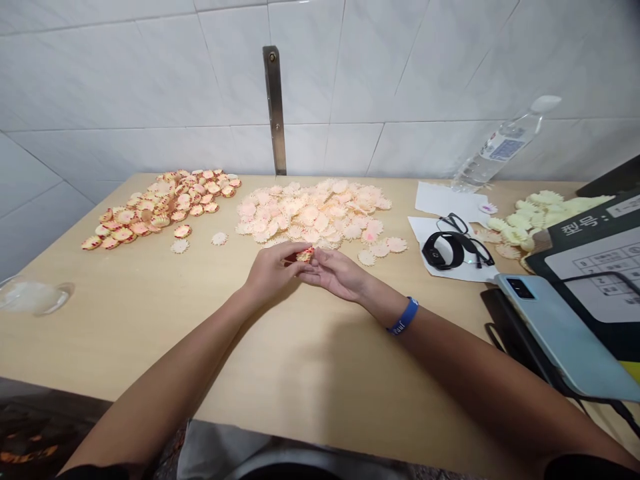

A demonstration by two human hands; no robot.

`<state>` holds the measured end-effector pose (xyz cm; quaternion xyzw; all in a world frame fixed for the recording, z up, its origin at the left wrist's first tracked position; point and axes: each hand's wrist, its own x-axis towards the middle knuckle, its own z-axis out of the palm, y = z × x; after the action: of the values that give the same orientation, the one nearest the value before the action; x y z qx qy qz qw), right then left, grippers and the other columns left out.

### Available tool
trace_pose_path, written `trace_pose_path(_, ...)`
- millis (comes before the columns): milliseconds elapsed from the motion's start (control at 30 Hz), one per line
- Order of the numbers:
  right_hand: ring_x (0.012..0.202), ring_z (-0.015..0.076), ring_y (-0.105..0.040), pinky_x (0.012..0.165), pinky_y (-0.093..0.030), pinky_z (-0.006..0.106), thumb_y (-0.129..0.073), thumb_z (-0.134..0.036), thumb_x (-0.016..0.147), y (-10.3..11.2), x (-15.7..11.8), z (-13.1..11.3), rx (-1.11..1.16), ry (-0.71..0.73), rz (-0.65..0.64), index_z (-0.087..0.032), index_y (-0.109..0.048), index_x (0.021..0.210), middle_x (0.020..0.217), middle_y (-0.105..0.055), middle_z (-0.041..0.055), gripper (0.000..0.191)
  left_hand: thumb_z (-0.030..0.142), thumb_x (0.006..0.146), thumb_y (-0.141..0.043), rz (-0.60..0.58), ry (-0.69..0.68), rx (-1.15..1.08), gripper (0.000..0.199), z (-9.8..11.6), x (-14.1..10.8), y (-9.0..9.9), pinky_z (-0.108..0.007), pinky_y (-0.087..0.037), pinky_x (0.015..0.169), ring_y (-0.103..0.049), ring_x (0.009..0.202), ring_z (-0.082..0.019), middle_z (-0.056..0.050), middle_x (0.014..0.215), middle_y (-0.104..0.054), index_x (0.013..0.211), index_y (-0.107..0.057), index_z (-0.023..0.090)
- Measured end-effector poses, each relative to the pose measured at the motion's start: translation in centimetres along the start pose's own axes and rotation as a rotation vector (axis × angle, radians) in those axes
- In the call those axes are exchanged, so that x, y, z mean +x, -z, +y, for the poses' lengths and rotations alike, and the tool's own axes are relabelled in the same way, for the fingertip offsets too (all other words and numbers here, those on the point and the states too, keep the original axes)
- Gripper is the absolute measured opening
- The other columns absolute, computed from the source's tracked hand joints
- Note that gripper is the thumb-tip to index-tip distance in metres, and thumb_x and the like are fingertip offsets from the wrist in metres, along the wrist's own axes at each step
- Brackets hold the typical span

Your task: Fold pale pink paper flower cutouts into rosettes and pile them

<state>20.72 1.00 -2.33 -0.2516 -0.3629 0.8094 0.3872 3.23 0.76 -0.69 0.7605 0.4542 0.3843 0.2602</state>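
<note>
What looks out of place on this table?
Two pale scalloped pieces lie by themselves near the orange pile. They look odd because they match the big pale heap, not the orange pieces beside them.

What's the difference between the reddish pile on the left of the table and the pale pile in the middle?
The reddish pile holds folded, cupped pieces with red and orange edges, while the pale pile holds flat, frilly peach discs. The reddish pile lies in a looser scatter; the pale pile is more densely overlapped. Both are loose heaps on the same wooden table.
</note>
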Motion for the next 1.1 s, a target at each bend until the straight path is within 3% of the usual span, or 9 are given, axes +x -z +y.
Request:
trace_pose_path(67,0.095,0.0182,-0.067,0.095,-0.053,0.037,-0.082,-0.053,0.069,0.1,0.0,-0.1,0.005,-0.038,-0.015,-0.017,-0.07,0.097,0.099,-0.071,0.0074,0.047,0.017,0.084,-0.057,0.03,-0.019,0.003,0.025,0.3,-0.1,0.1,-0.032,-0.058,0.08,-0.071,0.084,-0.018,-0.004,0.095,-0.077,0.097,-0.077,0.021)
trace_pose_path(133,0.095,0.0187,-0.068,0.093,-0.054,0.037,-0.083,-0.049,0.07,0.2,0.0,-0.1,-0.027,-0.063,-0.001,-0.016,-0.071,0.098,0.101,-0.072,0.0084,0.045,0.018,0.086,-0.055,0.014,-0.049,0.019,0.024,0.6,-0.2,0.2,-0.033,-0.057,0.084,-0.071,0.088,-0.019,-0.004,0.097,-0.077,0.096,-0.077,0.022)
trace_pose_path(267,0.08,0.0153,-0.067,0.081,-0.056,0.031,-0.087,-0.046,0.064,0.0,0.0,-0.1,-0.104,-0.04,0.053,-0.015,-0.071,0.084,0.082,-0.072,0.0046,0.04,0.027,0.084,-0.064,-0.107,-0.039,0.059,0.038,1.1,-0.3,0.0,-0.033,-0.055,0.09,-0.066,0.112,-0.023,-0.007,0.125,-0.069,0.121,-0.068,0.023)
trace_pose_path(400,0.065,0.0125,-0.063,0.067,-0.054,0.026,-0.09,-0.052,0.055,-0.5,0.1,0.2,-0.122,-0.014,0.097,-0.015,-0.071,0.077,0.069,-0.068,0.0014,0.047,0.04,0.08,-0.07,-0.188,-0.051,0.172,0.062,1.6,-0.6,-0.7,-0.034,-0.054,0.092,-0.062,0.117,-0.025,-0.01,0.134,-0.062,0.137,-0.054,0.022)
trace_pose_path(467,0.065,0.0133,-0.064,0.065,-0.053,0.025,-0.088,-0.055,0.055,-0.6,0.2,0.7,-0.149,0.0,0.138,-0.014,-0.072,0.075,0.068,-0.067,0.0021,0.049,0.044,0.079,-0.072,-0.166,-0.034,0.262,0.066,1.7,-0.9,-1.1,-0.035,-0.055,0.087,-0.064,0.112,-0.026,-0.011,0.134,-0.062,0.138,-0.052,0.021)
trace_pose_path(600,0.066,0.0134,-0.063,0.066,-0.052,0.026,-0.078,-0.062,0.066,-0.2,0.5,1.5,-0.255,0.094,0.146,-0.013,-0.069,0.07,0.065,-0.065,0.0019,0.049,0.037,0.086,-0.062,-0.137,0.016,0.387,0.049,1.3,-1.1,-1.3,-0.032,-0.055,0.072,-0.069,0.084,-0.02,-0.009,0.118,-0.069,0.132,-0.057,0.019)
trace_pose_path(867,0.083,0.0162,-0.069,0.087,-0.055,0.034,-0.08,-0.045,0.075,0.4,-0.1,0.2,-0.028,-0.01,-0.124,-0.016,-0.068,0.09,0.086,-0.071,0.0049,0.035,0.021,0.095,-0.045,-0.002,-0.421,0.458,0.029,0.2,-0.4,-0.5,-0.04,-0.056,0.082,-0.07,0.096,-0.025,-0.014,0.107,-0.074,0.115,-0.064,0.012)
trace_pose_path(1000,0.091,0.0179,-0.069,0.092,-0.054,0.037,-0.081,-0.048,0.074,0.7,-0.1,-0.1,0.038,-0.059,-0.172,-0.015,-0.067,0.097,0.095,-0.072,0.007,0.043,0.018,0.099,-0.039,0.044,-0.503,0.244,0.032,-0.2,-0.2,-0.3,-0.038,-0.054,0.097,-0.068,0.11,-0.02,-0.011,0.119,-0.071,0.117,-0.064,0.018)
trace_pose_path(1100,0.085,0.0162,-0.067,0.084,-0.055,0.031,-0.085,-0.039,0.07,0.9,0.2,0.1,-0.007,-0.083,-0.14,-0.015,-0.069,0.089,0.088,-0.072,0.0051,0.035,0.029,0.097,-0.051,-0.024,-0.487,0.149,0.035,0.1,-0.2,-0.1,-0.041,-0.049,0.107,-0.058,0.128,-0.023,-0.011,0.134,-0.064,0.13,-0.059,0.02)
